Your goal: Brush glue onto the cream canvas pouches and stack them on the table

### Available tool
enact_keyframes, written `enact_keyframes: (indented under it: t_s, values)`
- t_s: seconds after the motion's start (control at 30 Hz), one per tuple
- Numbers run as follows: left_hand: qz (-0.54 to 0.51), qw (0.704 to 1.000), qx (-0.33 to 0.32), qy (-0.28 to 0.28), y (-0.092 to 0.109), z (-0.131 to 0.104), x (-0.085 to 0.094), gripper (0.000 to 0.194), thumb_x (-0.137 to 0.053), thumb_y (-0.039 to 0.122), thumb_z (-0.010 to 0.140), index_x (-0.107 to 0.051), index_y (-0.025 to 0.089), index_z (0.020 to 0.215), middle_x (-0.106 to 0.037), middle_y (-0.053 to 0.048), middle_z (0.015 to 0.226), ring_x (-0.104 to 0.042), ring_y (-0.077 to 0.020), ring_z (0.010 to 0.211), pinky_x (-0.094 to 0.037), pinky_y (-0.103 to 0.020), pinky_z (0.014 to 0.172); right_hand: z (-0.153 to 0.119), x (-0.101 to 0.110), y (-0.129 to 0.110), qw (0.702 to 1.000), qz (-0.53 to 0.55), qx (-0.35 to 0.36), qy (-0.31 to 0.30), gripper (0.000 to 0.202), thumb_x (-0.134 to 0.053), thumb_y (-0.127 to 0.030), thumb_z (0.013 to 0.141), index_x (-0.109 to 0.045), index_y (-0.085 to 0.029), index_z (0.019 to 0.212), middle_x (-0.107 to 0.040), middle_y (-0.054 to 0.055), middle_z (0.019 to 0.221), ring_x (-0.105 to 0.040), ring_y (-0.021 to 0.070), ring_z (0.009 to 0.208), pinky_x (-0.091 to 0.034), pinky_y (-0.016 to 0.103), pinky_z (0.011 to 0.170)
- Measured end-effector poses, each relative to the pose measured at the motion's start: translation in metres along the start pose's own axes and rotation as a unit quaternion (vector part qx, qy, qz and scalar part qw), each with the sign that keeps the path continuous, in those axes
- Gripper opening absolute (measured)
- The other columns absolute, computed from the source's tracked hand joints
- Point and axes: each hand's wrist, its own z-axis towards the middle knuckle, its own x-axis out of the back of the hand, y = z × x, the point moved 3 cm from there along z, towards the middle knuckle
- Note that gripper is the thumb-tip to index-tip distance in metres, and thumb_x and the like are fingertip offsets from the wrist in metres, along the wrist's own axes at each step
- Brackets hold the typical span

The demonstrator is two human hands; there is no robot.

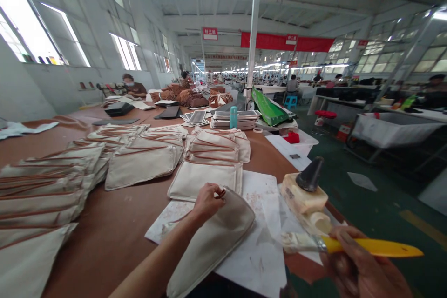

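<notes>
A cream fabric piece (216,237) with stitched edges lies tilted over white paper (260,195) at the table's near edge. My left hand (208,202) is closed on its upper edge, fingers pinched together. At the lower right, my right hand (359,260) grips a brush with a yellow handle (387,247), its pale bristles pointing left over the paper's right side. Just above the brush stands a stained cream container (305,195) with a black cone (310,174) on top. More cream pieces with brown edges (206,179) lie stacked beyond my left hand.
Rows of similar cream pieces (139,165) cover the left of the brown table (91,242). A teal bottle (233,117), stacked frame-like pieces (218,121) and a green bag (270,107) stand farther back. A white bin (303,142) is at the right edge. A person (134,87) sits far left.
</notes>
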Motion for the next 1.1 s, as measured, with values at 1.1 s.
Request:
enact_keyframes:
  t_s: [1.1]
  values:
    - [-0.115, 0.981, -0.110, -0.112, 0.075, -0.117, -0.027, 0.020, -0.062, 0.034, 0.088, -0.074, 0.018, 0.084, -0.070, -0.003, 0.080, -0.061, -0.0183, 0.078, -0.046, -0.026, 0.072, 0.031, -0.059, -0.002, 0.900, -0.290, 0.273, -0.174, 0.030, -0.073, -0.044, 0.089, -0.063, -0.018, 0.078, -0.053, 0.001, 0.061, -0.047, 0.0152, 0.053, -0.036, 0.024, 0.047]
